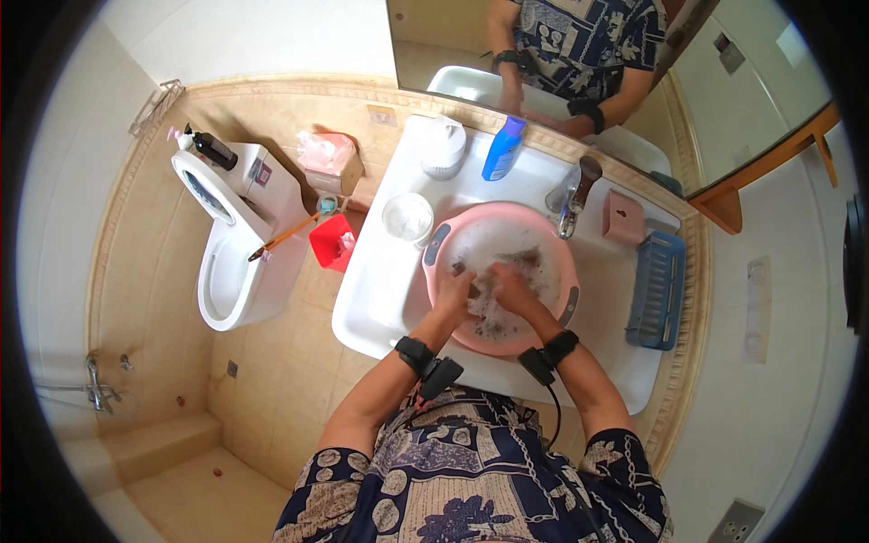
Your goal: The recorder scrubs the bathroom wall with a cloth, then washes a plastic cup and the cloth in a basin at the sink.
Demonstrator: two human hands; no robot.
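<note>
A pink basin with grey handles sits in the white sink. It holds cloudy, foamy water, and patches of what looks like a dark wet cloth break the surface. My left hand is at the basin's left side, its fingers bent around a dark piece of that cloth. My right hand reaches into the middle of the foam with its fingers curled down. Suds and water hide its fingertips and whatever they grip. The two hands are close together but apart.
Around the basin on the white sink stand a tub of white powder, a white dispenser, a blue bottle, a tap, a pink holder and a blue rack. A toilet and red bin are left.
</note>
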